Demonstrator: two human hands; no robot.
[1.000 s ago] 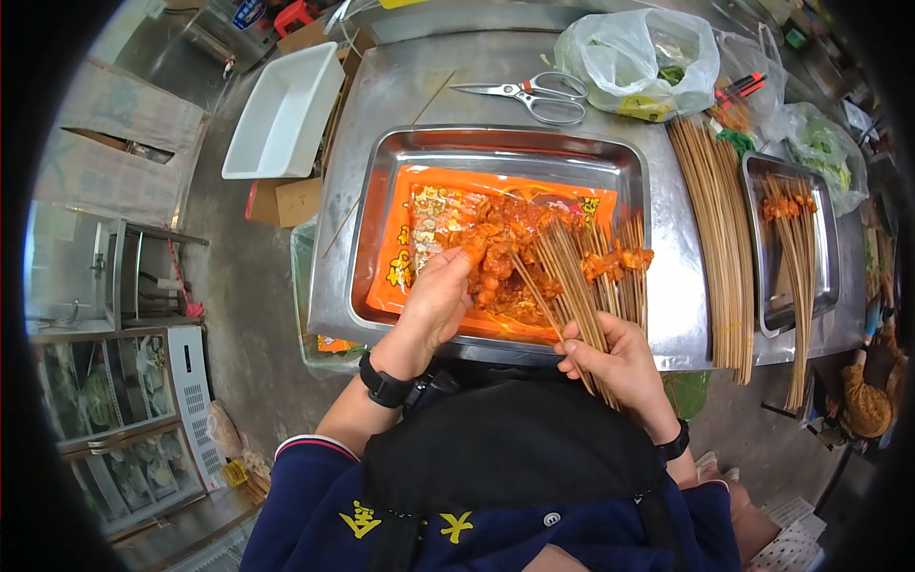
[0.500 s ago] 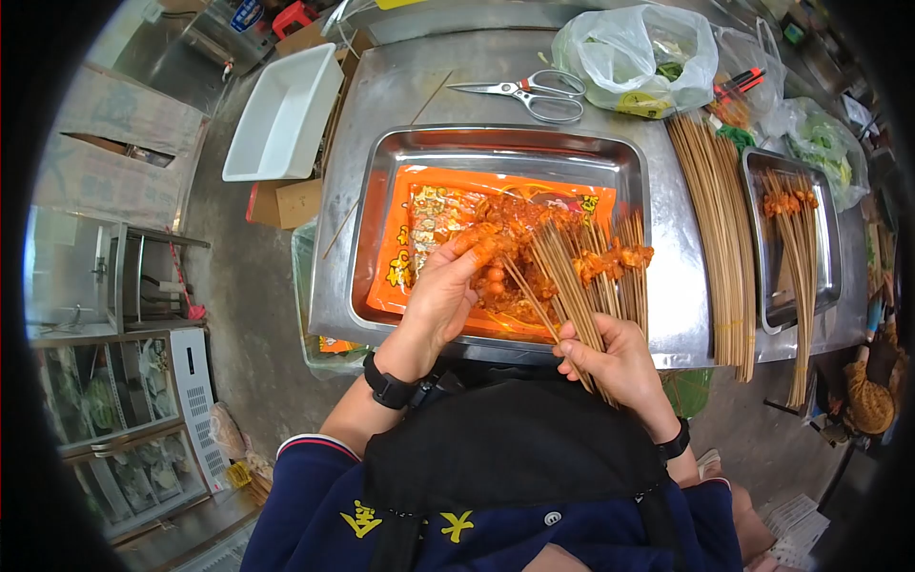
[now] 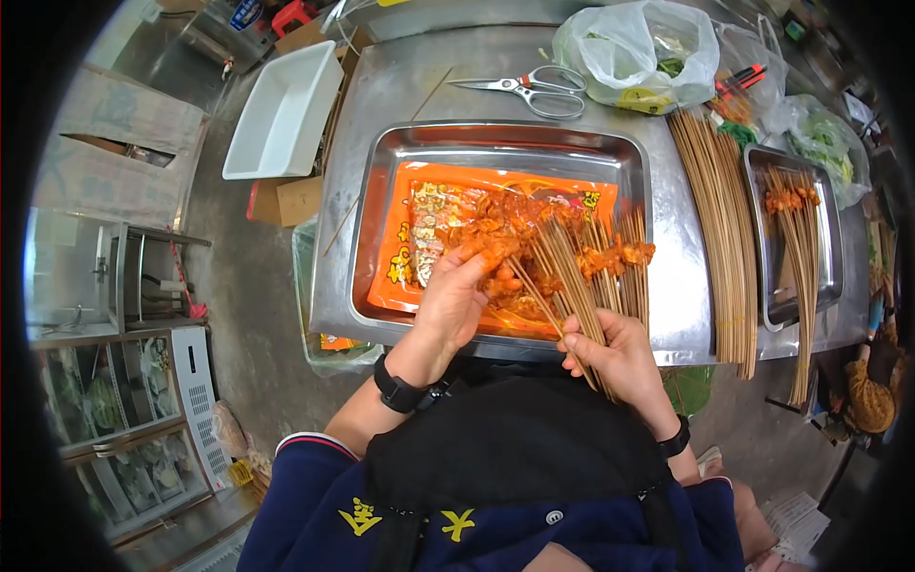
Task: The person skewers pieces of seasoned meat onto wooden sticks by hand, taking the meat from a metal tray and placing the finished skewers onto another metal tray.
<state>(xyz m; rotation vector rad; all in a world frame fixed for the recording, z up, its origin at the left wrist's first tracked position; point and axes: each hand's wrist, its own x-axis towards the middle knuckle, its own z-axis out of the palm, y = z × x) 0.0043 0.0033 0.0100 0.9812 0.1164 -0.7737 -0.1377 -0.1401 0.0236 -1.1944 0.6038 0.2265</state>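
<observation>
My left hand point(image 3: 456, 297) is closed over the metal tray point(image 3: 372, 181), its fingertips reddened with sauce and pinching a piece of red marinated meat point(image 3: 491, 250). My right hand point(image 3: 612, 355) grips a bunch of bamboo skewers point(image 3: 568, 276) near their lower ends. One skewer slants away from the bunch, its tip at the meat by my left fingers; whether it has pierced the meat is hidden. Under the meat lies an orange printed packet point(image 3: 405, 262). Finished meat skewers point(image 3: 624, 255) rest along the tray's right side.
Scissors point(image 3: 524, 88) lie behind the tray, beside a plastic bag of greens point(image 3: 634, 52). To the right are a long pile of bare skewers point(image 3: 717, 248) and a smaller tray point(image 3: 839, 262) with loaded skewers. A white tub point(image 3: 276, 119) stands at the left.
My left hand has shifted slightly right, nearer the slanting skewer's tip. My right hand still holds the bunch in almost the same place.
</observation>
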